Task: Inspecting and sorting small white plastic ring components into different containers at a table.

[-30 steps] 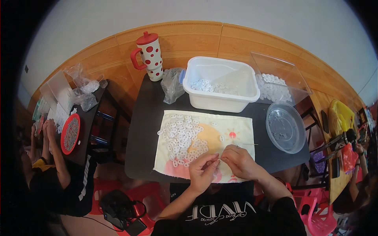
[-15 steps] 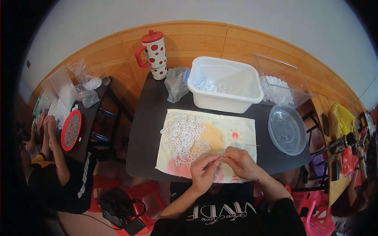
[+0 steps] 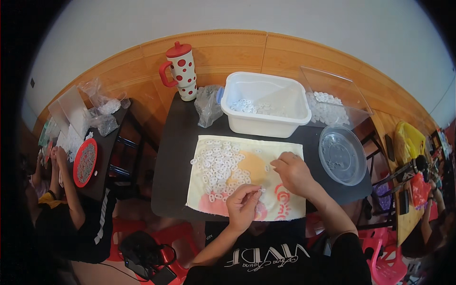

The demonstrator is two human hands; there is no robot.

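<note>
I am pinching a small white piece (image 3: pixel 262 190) between the thumb and forefinger of my left hand (image 3: pixel 242 209), the tips closed together and only a bit of it showing, low over the cream towel (image 3: pixel 280 148). My right hand (image 3: pixel 297 175) is hanging over the towel's right half, fingers bent and bunched, fingertips near a loose piece (image 3: pixel 267 168); whether they are gripping anything I cannot tell.

To my left, a pile of white pieces (image 3: pixel 216 166) is lying on the towel, flat ovals with two holes each. I am judging them to be hard plastic: very light, stiff, smooth enough to skid out of a careless pinch, and unlikely to break under finger pressure. Being so thin, they are probably calling for fingertips on the long edges, clear of the holes, rather than a whole-hand grasp. The soft towel is likely giving a little under a fingertip, making an edge easier to catch than on the dark table (image 3: pixel 171 190).
</note>
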